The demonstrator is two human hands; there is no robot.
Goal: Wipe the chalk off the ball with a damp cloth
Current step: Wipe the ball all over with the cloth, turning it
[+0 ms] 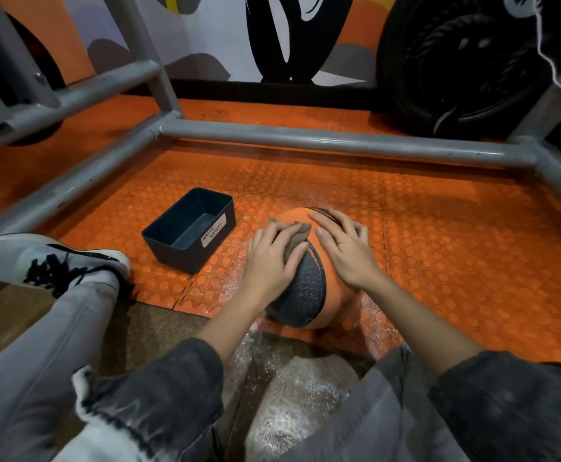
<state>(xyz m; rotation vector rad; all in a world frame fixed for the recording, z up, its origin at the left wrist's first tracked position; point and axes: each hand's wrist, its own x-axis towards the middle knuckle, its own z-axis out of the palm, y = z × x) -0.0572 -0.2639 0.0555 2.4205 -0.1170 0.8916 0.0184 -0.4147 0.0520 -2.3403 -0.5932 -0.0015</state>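
An orange and dark grey ball (pixel 309 288) sits on the orange studded floor mat (pixel 439 228) in front of me. My left hand (pixel 272 258) presses a brownish cloth (pixel 297 238) flat against the ball's upper left side, fingers fairly straight over it. On the ball's right side, my right hand (pixel 342 248) lies flat with spread fingers, steadying it. Only the cloth's far edge and a strip beside my thumb show.
A dark bin labelled "waste basket" (pixel 189 230) stands left of the ball. A grey metal tube frame (pixel 305 141) rings the mat. A black weight plate (pixel 465 68) leans at the back right. My left shoe (pixel 49 258) rests at the left. White chalk dust (pixel 292 395) covers the near floor.
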